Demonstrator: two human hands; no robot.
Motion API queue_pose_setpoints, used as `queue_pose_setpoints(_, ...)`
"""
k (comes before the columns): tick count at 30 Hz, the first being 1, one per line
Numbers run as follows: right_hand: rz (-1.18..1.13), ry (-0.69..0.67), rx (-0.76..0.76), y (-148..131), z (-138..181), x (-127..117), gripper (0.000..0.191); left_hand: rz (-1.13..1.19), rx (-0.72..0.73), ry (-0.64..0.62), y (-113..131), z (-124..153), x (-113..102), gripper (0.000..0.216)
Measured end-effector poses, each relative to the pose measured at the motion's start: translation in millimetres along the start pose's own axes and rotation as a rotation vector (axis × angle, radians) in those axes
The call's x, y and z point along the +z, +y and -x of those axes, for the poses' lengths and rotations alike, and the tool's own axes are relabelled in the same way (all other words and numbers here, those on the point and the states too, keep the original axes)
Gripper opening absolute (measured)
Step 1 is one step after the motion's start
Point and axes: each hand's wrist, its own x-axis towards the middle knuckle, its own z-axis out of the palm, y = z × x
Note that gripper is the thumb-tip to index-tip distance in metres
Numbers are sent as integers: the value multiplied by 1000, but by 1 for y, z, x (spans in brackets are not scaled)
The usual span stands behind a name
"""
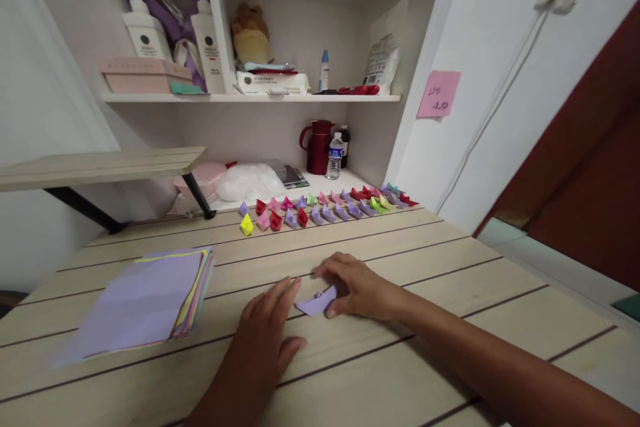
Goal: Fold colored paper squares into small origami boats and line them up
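- Pinched boat (316, 305) by one end in right hand's (353, 285) curled fingers.
- Held left hand (267, 320) empty, just beside, with loosely parted fingers.
- Called for light pressure to avoid crumpling.

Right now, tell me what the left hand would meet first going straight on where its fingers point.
Probably the lined-up paper boats across the table; it looks to pass just left of the right hand, though depth is unclear.

On the pale slatted wooden worktop (380, 380), a lavender folded-paper boat (314, 307) lies between the left hand (267, 320) and right hand (357, 287); a multicoloured square paper stack (140, 300) lies left of both; multicoloured folded-paper boats (329, 214) stand behind, before white boxy shelving (260, 99).
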Motion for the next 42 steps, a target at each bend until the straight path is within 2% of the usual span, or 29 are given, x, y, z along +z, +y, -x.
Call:
queue_pose_setpoints(2, -46, -22, -48, -4, -7, 5, 37, 31, -7, -29, -2, -1, 1, 84)
queue_pose_setpoints(4, -81, -18, -102, -6, -14, 8, 27, 74, -31, -28, -5, -4, 0, 87)
queue_pose_setpoints(10, -158, 164, -193, 10, -35, 17, 23, 149, -172, 8, -16, -37, -4, 88)
queue_pose_setpoints(14, -227, 215, -194, 23, -36, 22, 30, 127, -162, 3, -16, -67, 1, 76)
queue_pose_setpoints(17, -255, 217, -181, 27, -31, 21, 35, 135, -131, -8, -15, -77, 11, 66)
queue_pose_setpoints(21, -288, 205, -166, 26, -30, 17, 35, 168, -122, 4, -22, -72, 22, 64)
queue_pose_setpoints(28, -356, 200, -62, 25, -33, 16, 38, 139, -66, 83, -30, -64, 26, 55)
queue_pose_setpoints(34, -409, 174, -16, 23, -32, 15, 42, 318, -214, 194, -25, -68, 25, 47)
queue_pose_setpoints(39, -406, 191, -29, 23, -31, 16, 47, 362, -216, 189, -26, -70, 22, 44)
queue_pose_setpoints(42, -417, 188, -11, 21, -30, 16, 42, 437, -288, 167, -24, -70, 18, 34)
